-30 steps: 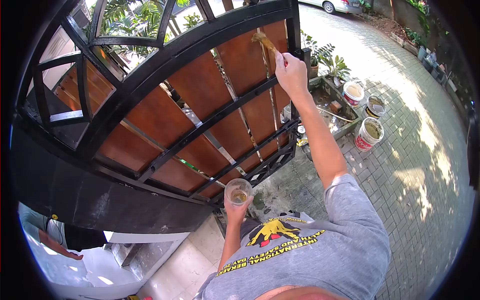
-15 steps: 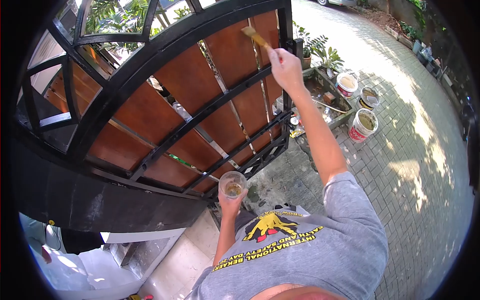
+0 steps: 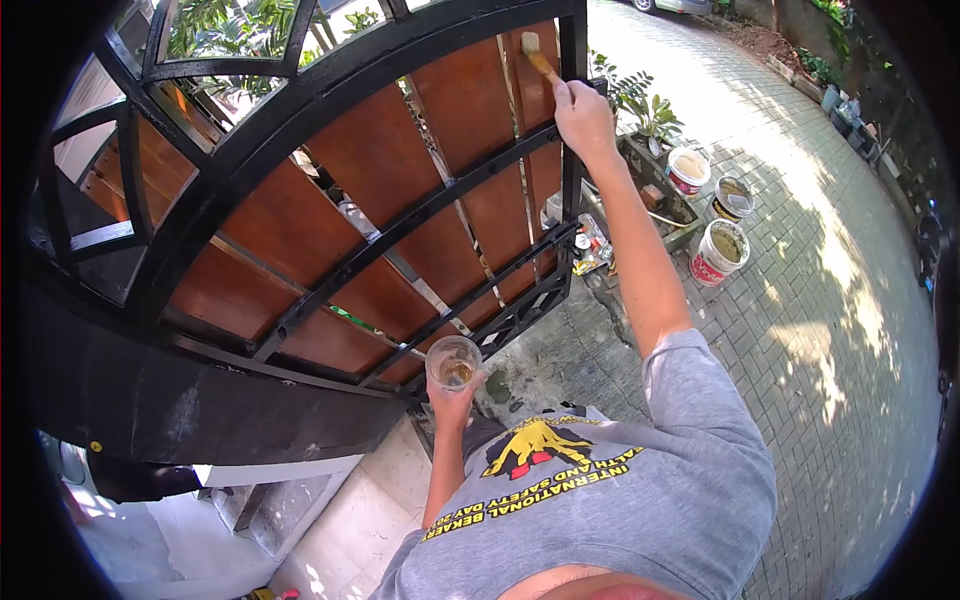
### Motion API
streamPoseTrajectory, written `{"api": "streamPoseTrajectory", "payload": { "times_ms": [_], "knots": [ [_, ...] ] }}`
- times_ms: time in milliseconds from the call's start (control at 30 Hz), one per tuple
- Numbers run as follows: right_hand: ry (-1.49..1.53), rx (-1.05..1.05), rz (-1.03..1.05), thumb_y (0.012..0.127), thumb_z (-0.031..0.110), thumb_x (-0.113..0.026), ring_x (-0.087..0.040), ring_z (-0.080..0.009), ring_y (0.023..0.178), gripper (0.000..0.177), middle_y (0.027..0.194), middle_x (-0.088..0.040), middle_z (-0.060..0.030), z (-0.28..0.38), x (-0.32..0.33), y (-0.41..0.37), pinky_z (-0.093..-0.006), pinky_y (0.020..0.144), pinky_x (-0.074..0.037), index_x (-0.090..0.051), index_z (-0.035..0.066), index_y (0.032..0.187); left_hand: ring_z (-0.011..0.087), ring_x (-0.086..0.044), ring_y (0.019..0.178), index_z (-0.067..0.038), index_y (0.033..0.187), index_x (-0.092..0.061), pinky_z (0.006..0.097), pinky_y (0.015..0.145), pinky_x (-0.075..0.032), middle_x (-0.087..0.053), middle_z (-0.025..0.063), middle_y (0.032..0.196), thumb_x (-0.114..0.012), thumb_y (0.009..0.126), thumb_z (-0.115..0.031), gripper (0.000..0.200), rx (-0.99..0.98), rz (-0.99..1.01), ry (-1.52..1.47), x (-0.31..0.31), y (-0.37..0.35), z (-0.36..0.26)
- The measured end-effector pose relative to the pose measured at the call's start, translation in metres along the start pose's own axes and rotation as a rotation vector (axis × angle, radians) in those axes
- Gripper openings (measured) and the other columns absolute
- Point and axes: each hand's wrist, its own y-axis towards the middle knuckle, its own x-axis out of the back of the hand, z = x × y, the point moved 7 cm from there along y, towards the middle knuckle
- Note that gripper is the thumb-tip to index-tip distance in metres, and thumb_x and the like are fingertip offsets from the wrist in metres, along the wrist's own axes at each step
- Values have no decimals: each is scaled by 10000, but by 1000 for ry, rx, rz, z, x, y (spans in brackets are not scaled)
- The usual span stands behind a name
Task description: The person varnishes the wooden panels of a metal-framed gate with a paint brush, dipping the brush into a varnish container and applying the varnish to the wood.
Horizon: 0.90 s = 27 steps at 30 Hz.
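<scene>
My right hand [image 3: 584,118] is closed around the handle of a paintbrush [image 3: 540,62], its pale bristles up against the rightmost reddish-brown board [image 3: 535,95] of the gate, near the top. Low in front of the gate, my left hand [image 3: 452,400] grips a clear plastic cup [image 3: 453,362] with a little amber liquid at the bottom. The gate's black metal frame [image 3: 400,222] curves over the boards and crosses them with bars. Narrow gaps separate the boards.
Several paint buckets, including a red-labelled one [image 3: 720,252], stand on the paving [image 3: 790,330] at right. Beside them is a planter [image 3: 660,195] with plants [image 3: 655,122]. A dark low wall [image 3: 200,400] runs below the gate at left. A car [image 3: 660,5] is at the far top.
My right hand has moved slightly right with the paintbrush, whose bristles have gone from the neighbouring board to the rightmost one. The cup has shifted a little up and left in view.
</scene>
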Motion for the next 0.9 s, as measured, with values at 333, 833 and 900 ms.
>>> {"api": "streamPoseTrajectory", "payload": {
  "times_ms": [333, 833, 900],
  "knots": [
    [-32, -23, -64, 1051, 310, -549, -654, -439, 722, 380, 763, -657, -247, -39, 11, -5, -495, 658, -490, -701, -8, 908, 224, -648, 1152, -12, 1322, -577, 359, 1025, -506, -667, 108, 1256, -936, 678, -78, 741, -26, -3, 32, 1, 4, 1],
    [174, 64, 15, 1055, 333, -549, -667, -437, 732, 386, 747, -672, -220, -16, -6, -1, -497, 673, -501, -696, 8, 908, 219, -650, 1146, -15, 1336, -563, 366, 1029, -508, -667, 106, 1253, -946, 684, -91, 761, -6, 11, -63, -3, 1, -7],
    [101, 42, 30, 1053, 334, -544, -669, -446, 754, 382, 770, -674, -231, -22, -6, -2, -503, 685, -508, -696, 7, 928, 218, -651, 1144, -14, 1336, -563, 366, 1028, -508, -667, 105, 1252, -942, 683, -82, 758, -1, 3, -36, -1, 0, -4]
  ]
}}
